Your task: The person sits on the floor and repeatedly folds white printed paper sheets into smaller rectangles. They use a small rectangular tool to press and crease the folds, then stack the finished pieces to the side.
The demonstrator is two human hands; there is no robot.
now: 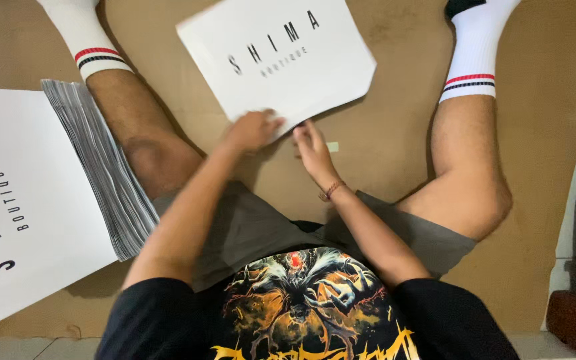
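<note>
So we're sitting on the brown cardboard [395, 133] with legs spread, and the single white printed sheet [278, 60] lies flat between our knees, tilted a bit, its near edge right under both hands. Our left hand [251, 130] sits on that near edge with the fingers curled down onto it, looks like they're pressing or gripping the edge, though we can't quite tell if the thumb is tucked under. Our right hand [313, 148] is flatter, fingers held together and laid along the corner of the same edge, touching the paper. Off on our left leg rests the big stack of white sheets [48, 200], same kind of print, fanned at the side. There's also a small pale scrap [332, 147] on the cardboard just beside the right hand. Our take on doing this bit well: keep one hand pinning the sheet so it doesn't skate on the cardboard, line the edge up evenly before committing, and press from the middle outward so it stays straight and doesn't wrinkle.
</note>
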